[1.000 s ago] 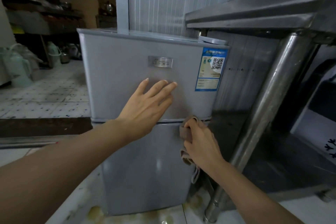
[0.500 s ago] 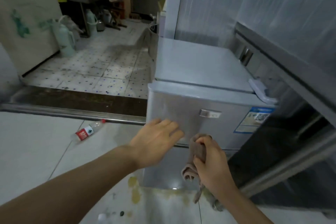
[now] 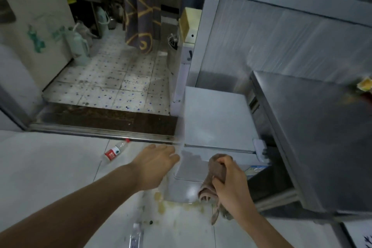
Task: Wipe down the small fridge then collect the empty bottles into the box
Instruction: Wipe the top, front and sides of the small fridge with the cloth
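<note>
The small grey metal fridge (image 3: pixel 215 120) stands upright, doors closed. A red-labelled clear plastic bottle (image 3: pixel 116 150) lies on the floor left of it. Another clear bottle (image 3: pixel 135 234) lies nearer.

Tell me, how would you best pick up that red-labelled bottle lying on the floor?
The red-labelled bottle lies on its side on the pale floor, cap pointing up-right toward the door threshold. I would come from above and close the fingers across its labelled middle, the widest, straightest part. The left hand is nearer and open; the right hand holds the cloth.
</note>
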